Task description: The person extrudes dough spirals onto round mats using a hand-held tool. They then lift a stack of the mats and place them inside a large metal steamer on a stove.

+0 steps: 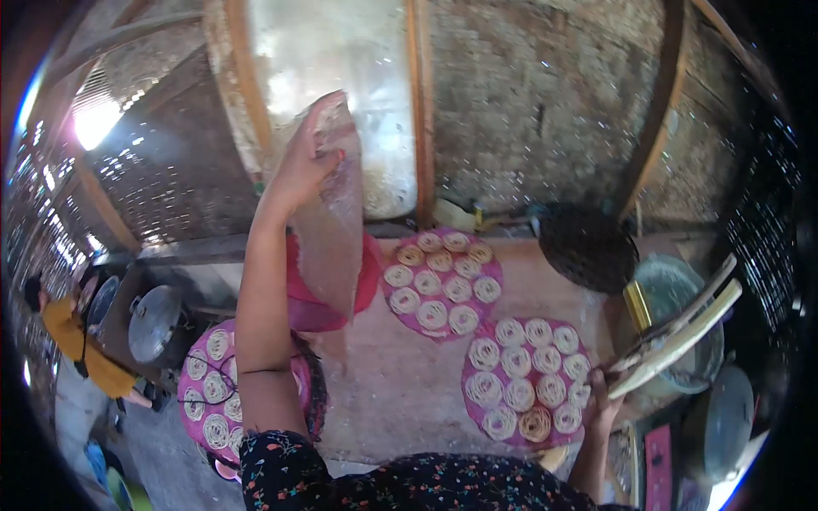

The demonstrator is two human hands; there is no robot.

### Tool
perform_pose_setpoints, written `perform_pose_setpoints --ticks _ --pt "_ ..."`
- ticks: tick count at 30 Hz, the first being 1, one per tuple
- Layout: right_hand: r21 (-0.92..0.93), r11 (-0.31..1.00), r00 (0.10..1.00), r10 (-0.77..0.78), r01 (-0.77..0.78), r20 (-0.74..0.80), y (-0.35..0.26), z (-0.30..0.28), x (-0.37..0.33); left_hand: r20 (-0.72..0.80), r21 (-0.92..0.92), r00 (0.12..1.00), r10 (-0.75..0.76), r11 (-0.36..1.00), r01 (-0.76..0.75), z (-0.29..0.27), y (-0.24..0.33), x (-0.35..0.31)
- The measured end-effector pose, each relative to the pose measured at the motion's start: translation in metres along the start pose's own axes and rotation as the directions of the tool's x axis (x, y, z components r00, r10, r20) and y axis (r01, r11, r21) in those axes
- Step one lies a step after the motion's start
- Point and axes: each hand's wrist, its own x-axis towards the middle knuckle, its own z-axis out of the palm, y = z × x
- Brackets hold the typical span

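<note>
My left hand [308, 166] is raised toward the wall, closed on the upper part of a thin, see-through brownish sheet [334, 234]. The sheet hangs down in front of a bright pink-red sheet [366, 272] on the table. At the right, my right hand [601, 399] is closed around the near end of a long wooden tool [682, 341] with two pale arms. A brass-coloured cylinder [636, 307] is beside the tool. Coiled noodle rounds lie in rows on a round pink mat [475, 419] near my right hand, and on another pink mat [398, 308] farther back.
At the left, a third pink mat [189, 375] bears more rounds, partly behind my left arm. A dark woven basket [586, 247] lies at the back right, near a greenish tub [669, 272]. Lidded pots [155, 324] stand left; a person in orange [89, 345] is beyond.
</note>
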Motion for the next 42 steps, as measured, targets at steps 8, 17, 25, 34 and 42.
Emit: perform_pose_setpoints --ticks 8,17,25,34,42 --pt "0.093 0.991 0.995 -0.087 0.092 -0.050 -0.048 -0.030 -0.007 0.593 -0.369 0.805 -0.008 0.886 0.280 0.174 0.097 -0.031" --pt "0.060 0.974 0.948 -0.197 0.218 -0.252 -0.070 -0.096 -0.021 0.418 -0.758 0.906 -0.060 0.527 0.385 0.202 0.124 -0.094" --pt "0.185 0.950 0.930 -0.183 0.250 -0.318 -0.072 -0.100 -0.021 0.654 -0.580 0.675 -0.343 0.345 0.737 0.268 0.014 -0.215" --pt "0.202 0.964 0.950 -0.106 0.170 -0.293 -0.067 -0.097 -0.021 0.740 -0.311 0.577 -0.345 0.586 0.749 0.315 -0.009 -0.288" --pt "0.119 0.981 0.944 -0.110 0.154 -0.311 -0.063 -0.096 -0.025 0.833 -0.347 0.257 -0.490 -0.101 0.932 0.247 0.052 -0.332"
